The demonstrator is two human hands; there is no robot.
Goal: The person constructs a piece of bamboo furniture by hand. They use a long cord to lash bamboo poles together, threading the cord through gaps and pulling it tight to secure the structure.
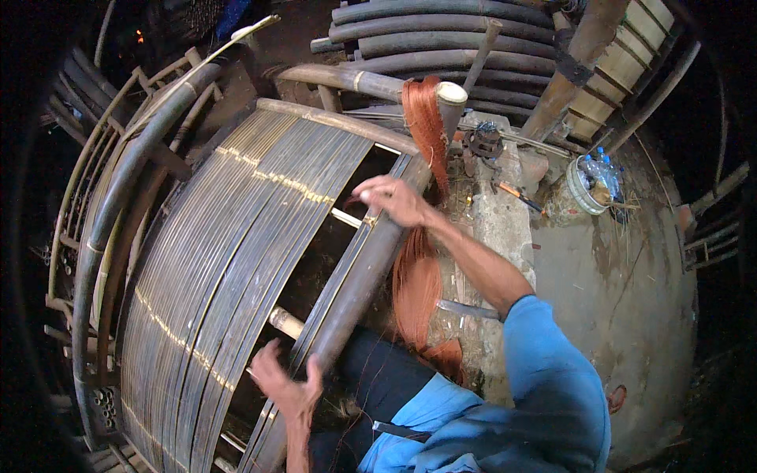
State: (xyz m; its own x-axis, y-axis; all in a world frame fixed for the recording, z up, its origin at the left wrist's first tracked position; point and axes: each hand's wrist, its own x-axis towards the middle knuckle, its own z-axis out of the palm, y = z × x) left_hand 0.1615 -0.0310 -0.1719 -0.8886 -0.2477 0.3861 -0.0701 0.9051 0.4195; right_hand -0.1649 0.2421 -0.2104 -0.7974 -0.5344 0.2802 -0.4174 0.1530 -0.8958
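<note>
A large panel of thin dark bamboo slats (229, 213), crossed by pale bands, slopes away on the left. Beside its near edge runs a thick bamboo pole (359, 272) with a few slats lying along it. My right hand (398, 201) is over the upper part of these slats, fingers bent together; a thin reddish strand shows near the fingertips, but its hold is blurred. Lower down, my left hand (288, 382) hovers at the gap between panel and pole, thumb and fingers apart, holding nothing visible. Reddish-brown fibre (426, 118) drapes over a bamboo end, and more fibre (415, 288) hangs below.
Thick bamboo poles (449, 39) are stacked at the back. A white bucket (585, 189) with plastic bottles stands at right. An orange-handled tool (520, 195) lies on the concrete ledge (505, 236). A curved bamboo rail (98, 236) borders the far left.
</note>
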